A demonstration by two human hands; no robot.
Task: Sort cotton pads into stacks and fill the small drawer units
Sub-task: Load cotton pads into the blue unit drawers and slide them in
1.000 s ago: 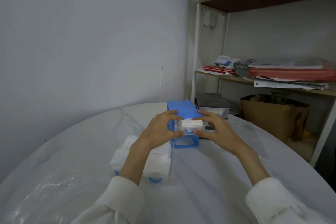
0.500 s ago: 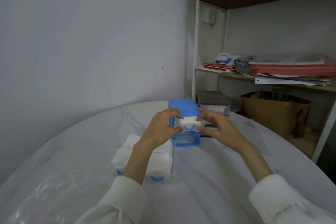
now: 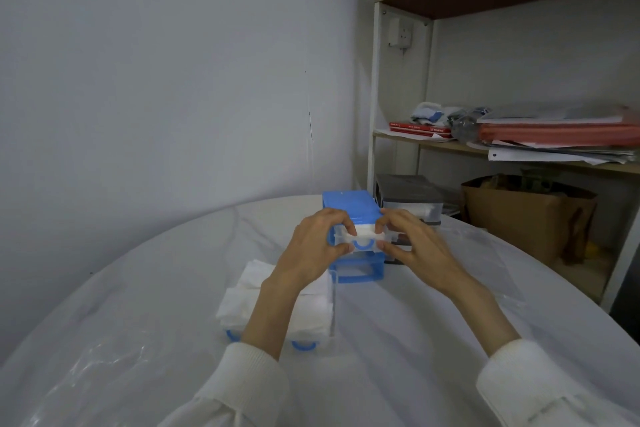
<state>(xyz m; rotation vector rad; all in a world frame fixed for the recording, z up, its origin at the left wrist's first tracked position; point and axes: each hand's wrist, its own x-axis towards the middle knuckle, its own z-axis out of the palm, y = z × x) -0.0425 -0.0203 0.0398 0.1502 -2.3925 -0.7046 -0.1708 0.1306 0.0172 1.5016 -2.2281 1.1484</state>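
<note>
— White cotton pads (image 3: 363,229) sit packed in a clear drawer (image 3: 360,242) with a blue half-ring pull, and that drawer is partway into the top slot of the blue drawer unit (image 3: 348,206) near the far side of the tabletop (image 3: 398,322). So which step is this?

— I judge it to be the filling step: a loaded drawer going into its slot. The left hand (image 3: 311,253) grips the drawer's left end, fingers curled over the top and thumb under the front. The right hand (image 3: 412,246) does the same on the right end. Both are closed round the drawer, neither is free.

— And the slot below?

— It shows only the blue frame, with no drawer front in it that I can make out.

— What does the next move call for?

— Probably an even push from both sides, so the drawer runs straight and the pads on top do not catch on the frame's upper edge. The unit looks light and could slide back on the plastic cover.

— Anything left to sort?

— Nearer the person, under the left forearm, lie more clear drawers (image 3: 311,319) heaped with white pads, blue pulls facing forward. Just beside the blue unit, to its right, stands a grey drawer unit (image 3: 408,199). Behind that is a shelf (image 3: 450,146) with papers and a brown paper bag (image 3: 519,215) beneath.
</note>
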